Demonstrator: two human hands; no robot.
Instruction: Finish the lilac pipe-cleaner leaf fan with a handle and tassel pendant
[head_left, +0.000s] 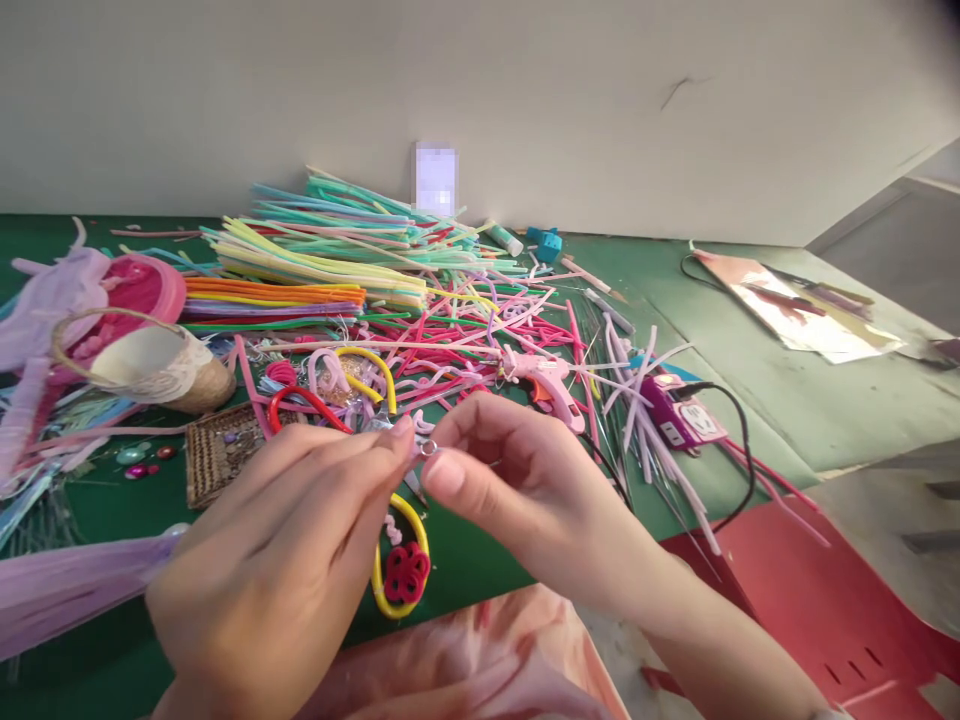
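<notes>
A small metal ring (428, 448) shows between the fingertips of my two hands. My left hand (277, 560) pinches at its left side, thumb against curled fingers. From the right, my right hand (525, 480) has its thumb and forefinger closed in at the ring's other side. Just beneath my hands on the table lie a yellow curved handle (426, 560) with a metal tip close by, and a dark red looped flower (406, 573). Behind my fingers are another yellow handle (386, 375) and a red handle (315, 402), partly hidden by my left hand.
Bundles of coloured pipe cleaners (322, 265) cover the back of the green table (465, 555). A pink glue gun (544, 380), a purple power socket (682, 415), a small basket (161, 365) and a woven tray (214, 470) stand around. A red chair (810, 590) is at right.
</notes>
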